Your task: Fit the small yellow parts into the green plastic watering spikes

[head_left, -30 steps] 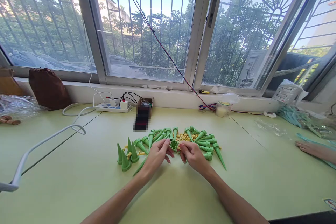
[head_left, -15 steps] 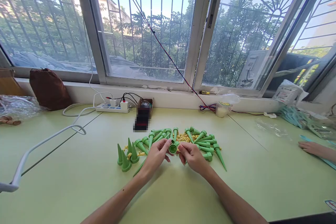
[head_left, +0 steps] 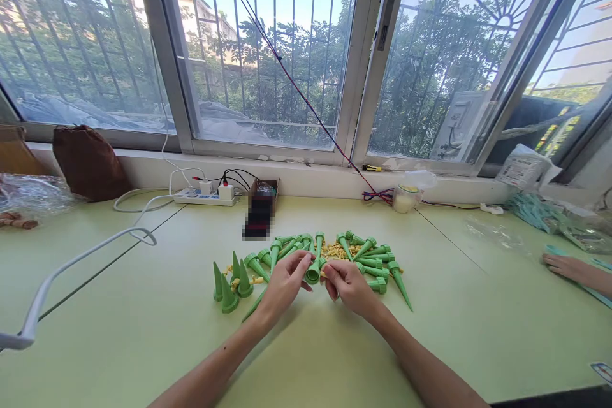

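Between the thumb and fingers of my left hand [head_left: 285, 279] is a green plastic watering spike [head_left: 313, 273], its round hollow end turned toward me. My right hand [head_left: 352, 285] pinches a small yellow plastic valve [head_left: 324, 273] at the side of that end; the fingertips hide most of it. Behind both hands lie several loose green spikes [head_left: 370, 262] in an arc around a heap of yellow valves [head_left: 331, 248]. To the left of my left hand, several spikes stand point up [head_left: 230, 298], with yellow pieces among them.
A power strip [head_left: 203, 196] with cables and a small box [head_left: 266, 189] sit near the window ledge. At left a white metal arm [head_left: 48, 287] reaches over the table. A jar [head_left: 405, 199] stands at the back right. Another person's hand [head_left: 567, 266] rests on blue material at far right.
The spike's open end has tipped slightly downward and left in my left hand. My right hand stays close beside it, still pinching the yellow valve.
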